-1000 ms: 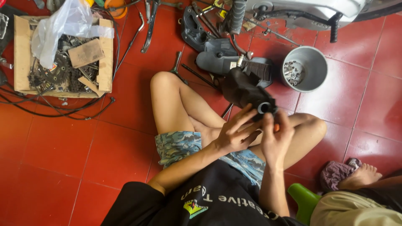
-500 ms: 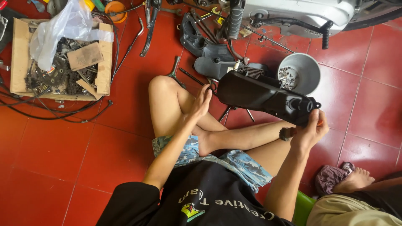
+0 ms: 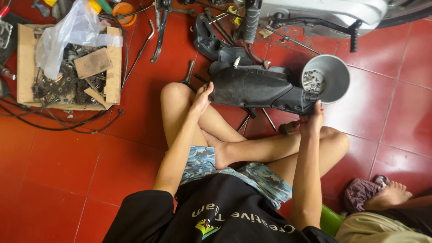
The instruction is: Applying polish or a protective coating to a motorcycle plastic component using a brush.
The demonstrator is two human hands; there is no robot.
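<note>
Above crossed legs, black engine cover (image 3: 258,87) lying left-right, left hand (image 3: 201,95) and right hand (image 3: 312,121) gripping its ends

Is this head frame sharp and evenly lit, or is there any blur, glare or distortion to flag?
Head view: soft, even light with faint shadows; both hands, left and right, and the black engine cover look sharp; mild glare on the clear plastic bag; slight wide-angle bending at the edges.
</note>
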